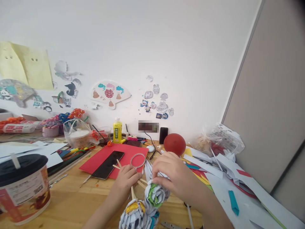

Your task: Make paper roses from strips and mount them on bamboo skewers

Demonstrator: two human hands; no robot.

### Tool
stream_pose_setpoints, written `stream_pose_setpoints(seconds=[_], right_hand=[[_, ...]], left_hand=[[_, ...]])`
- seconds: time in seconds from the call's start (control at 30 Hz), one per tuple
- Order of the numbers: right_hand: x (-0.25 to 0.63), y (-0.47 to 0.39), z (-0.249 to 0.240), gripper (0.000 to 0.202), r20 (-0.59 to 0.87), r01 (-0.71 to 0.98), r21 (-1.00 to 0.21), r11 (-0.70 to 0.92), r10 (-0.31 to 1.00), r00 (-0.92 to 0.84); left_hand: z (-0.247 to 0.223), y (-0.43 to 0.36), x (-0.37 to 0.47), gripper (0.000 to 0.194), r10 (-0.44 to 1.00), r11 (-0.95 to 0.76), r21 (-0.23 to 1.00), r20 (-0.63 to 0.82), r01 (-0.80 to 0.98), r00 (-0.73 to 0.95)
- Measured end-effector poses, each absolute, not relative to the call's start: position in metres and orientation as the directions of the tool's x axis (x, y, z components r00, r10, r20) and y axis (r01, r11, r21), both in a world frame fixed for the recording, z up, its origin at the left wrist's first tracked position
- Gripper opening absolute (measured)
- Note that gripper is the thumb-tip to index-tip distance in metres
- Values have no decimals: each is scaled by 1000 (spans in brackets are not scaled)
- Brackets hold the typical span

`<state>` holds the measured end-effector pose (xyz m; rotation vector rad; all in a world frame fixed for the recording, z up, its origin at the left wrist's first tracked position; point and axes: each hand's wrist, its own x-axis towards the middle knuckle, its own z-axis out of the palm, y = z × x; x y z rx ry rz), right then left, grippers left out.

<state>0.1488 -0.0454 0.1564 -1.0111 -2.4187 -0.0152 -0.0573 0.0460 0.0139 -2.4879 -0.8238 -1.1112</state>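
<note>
My left hand is closed around thin wooden sticks, whose tips poke out past the fingers. Rolled paper flowers sit on the near ends of these sticks: one white with green, one white with yellow, and part of one with blue at the bottom edge. Curled over the top of the green-and-white flower is my right hand, thumb and fingers pinched at its paper petals. The exact grip point is partly hidden by the fingers. White paper strips lie just behind, between the hands.
A red sheet lies beyond my left hand, bearing a dark phone and a clear ring. A lidded cup stands left. Behind are a yellow bottle and red balloon. Paper scraps cover the right.
</note>
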Motion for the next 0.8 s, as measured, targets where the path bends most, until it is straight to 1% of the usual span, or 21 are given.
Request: stream_pose_setpoints(seconds=[0.2, 0.37, 0.5, 0.57, 0.7, 0.8], right_hand=[[145, -46, 157, 18, 418, 703, -127, 700, 680, -603], [145, -45, 159, 15, 424, 673, -143, 726, 659, -621], [145, -41, 158, 18, 410, 672, -136, 728, 659, -631], [146, -41, 156, 16, 445, 660, -164, 733, 652, -613], [150, -42, 155, 10, 570, 622, -217, 752, 615, -544], [151, -44, 156, 6, 578, 621, -170, 765, 588, -565]], left_hand=[[11, 50, -58, 34, 377, -789, -41, 756, 613, 535], [11, 48, -57, 33, 374, -784, -48, 759, 619, 533], [13, 47, -56, 32, 361, -786, -62, 762, 616, 538], [15, 47, -56, 32, 357, -777, -70, 770, 626, 529], [19, 47, -58, 33, 357, -745, -88, 785, 662, 507], [23, 43, -58, 31, 362, -728, -99, 784, 678, 504]])
